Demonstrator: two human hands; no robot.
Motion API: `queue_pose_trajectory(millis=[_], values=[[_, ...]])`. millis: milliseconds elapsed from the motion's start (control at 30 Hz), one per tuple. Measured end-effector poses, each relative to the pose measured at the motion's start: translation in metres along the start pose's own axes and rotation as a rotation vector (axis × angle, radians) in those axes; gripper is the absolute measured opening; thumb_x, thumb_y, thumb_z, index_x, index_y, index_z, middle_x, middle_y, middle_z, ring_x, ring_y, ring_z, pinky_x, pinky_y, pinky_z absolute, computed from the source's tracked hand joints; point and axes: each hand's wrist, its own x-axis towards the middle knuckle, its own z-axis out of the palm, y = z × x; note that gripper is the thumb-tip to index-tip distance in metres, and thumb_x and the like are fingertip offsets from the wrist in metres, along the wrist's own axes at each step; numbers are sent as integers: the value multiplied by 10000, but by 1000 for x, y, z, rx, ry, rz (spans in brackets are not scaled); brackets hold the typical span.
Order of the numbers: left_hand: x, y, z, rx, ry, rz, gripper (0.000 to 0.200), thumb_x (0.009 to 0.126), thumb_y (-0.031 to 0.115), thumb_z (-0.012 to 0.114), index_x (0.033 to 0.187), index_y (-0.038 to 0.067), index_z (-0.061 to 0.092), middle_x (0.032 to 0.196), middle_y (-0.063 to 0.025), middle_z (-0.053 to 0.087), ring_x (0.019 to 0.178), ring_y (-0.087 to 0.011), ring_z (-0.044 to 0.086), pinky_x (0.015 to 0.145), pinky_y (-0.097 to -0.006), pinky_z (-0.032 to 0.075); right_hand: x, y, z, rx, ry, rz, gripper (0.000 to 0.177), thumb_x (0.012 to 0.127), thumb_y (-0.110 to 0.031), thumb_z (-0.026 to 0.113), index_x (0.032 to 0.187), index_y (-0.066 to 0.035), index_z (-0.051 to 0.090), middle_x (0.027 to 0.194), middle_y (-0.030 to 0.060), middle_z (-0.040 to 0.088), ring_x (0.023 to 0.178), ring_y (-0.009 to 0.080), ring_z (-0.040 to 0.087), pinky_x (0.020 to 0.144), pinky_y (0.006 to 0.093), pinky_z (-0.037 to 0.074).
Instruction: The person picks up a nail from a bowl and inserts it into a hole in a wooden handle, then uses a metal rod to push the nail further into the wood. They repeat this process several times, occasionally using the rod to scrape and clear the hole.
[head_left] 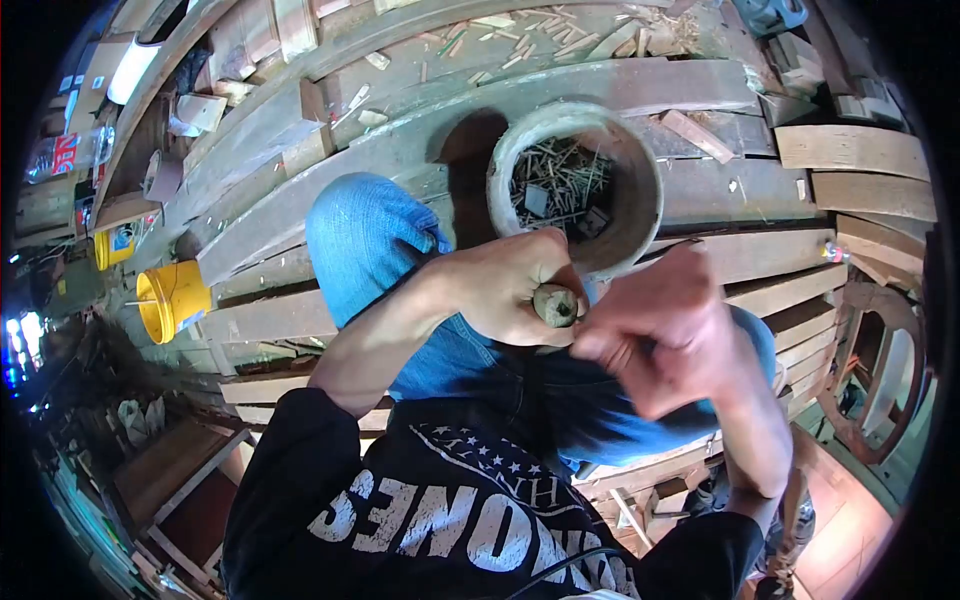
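Observation:
My left hand (510, 290) is wrapped round a round wooden handle (556, 306). Its blunt end faces up at me, and the rest of it is hidden below the fist. Close beside it on the right, my right hand (668, 335) is blurred by motion. Its fingers are curled, and whatever they may hold cannot be made out. Just beyond both hands stands a worn round bucket (640, 185) between my knees. Many loose nails (560, 185) and a few small flat pieces lie inside it.
Long wooden planks (400, 135) run across in front of me, with wood scraps (530, 40) scattered at the far side. Yellow buckets (175, 300) stand at left. More boards (855, 150) are stacked at right, near an oval wooden frame (870, 375).

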Motion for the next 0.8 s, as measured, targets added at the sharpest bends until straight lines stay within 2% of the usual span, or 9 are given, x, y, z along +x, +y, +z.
queue_pose_trajectory(millis=[67,133,200,300,467,567,667,733,800], values=[[0,-13,6,-6,131,49,236,705,160,693,595,-2,560,486,-52,516,461,-130,480,453,-334,373,8,-9,3,15,-29,-84,86,698,2,711,662,-38,645,580,79,610,442,185,577,392,316,417],[-8,-12,-3,52,3,-27,267,734,184,700,595,8,555,503,-34,509,466,-100,462,448,-298,363,6,-6,-4,-29,173,-44,64,713,16,701,696,-30,660,582,92,611,430,164,571,383,299,399],[-7,-11,-6,23,-91,-106,299,750,214,711,601,13,546,499,-19,488,459,-85,441,438,-283,349,3,-12,-12,-65,144,134,133,712,-31,745,826,-6,682,590,91,619,444,154,586,401,277,437],[-2,-20,-1,-113,-12,63,320,753,211,714,587,27,512,488,12,464,450,-71,410,419,-289,312,3,-8,0,-179,83,18,361,683,-86,783,1008,5,656,665,103,638,492,238,615,451,325,483],[-3,-20,2,-6,-65,44,238,731,212,713,695,23,572,533,12,499,468,-68,421,426,-273,311,-2,-2,8,-271,131,15,374,680,-81,775,1022,3,649,694,110,650,543,259,644,475,335,501],[10,-14,6,61,375,222,261,671,142,728,848,21,578,594,2,527,497,-60,453,450,-255,352,-6,2,9,-340,236,51,396,687,-75,770,1054,-2,641,709,112,660,542,255,647,471,324,502],[17,-10,14,440,641,223,195,682,109,714,780,24,569,585,-123,534,475,-245,539,465,-307,410,-14,1,6,-468,299,115,427,710,-91,769,1107,-14,631,728,100,681,522,220,643,460,310,500],[19,-23,18,479,876,37,272,751,125,733,637,55,495,533,23,437,520,-48,392,459,-238,327,-13,-2,0,-616,382,302,423,732,-121,780,1120,-25,640,621,41,628,450,112,551,415,251,429],[15,-33,4,448,1020,126,312,782,67,703,591,61,456,496,50,395,488,-23,345,437,-231,253,-13,-2,-17,-654,526,359,384,776,-157,773,1115,-24,650,524,-27,496,434,21,386,391,192,281]])
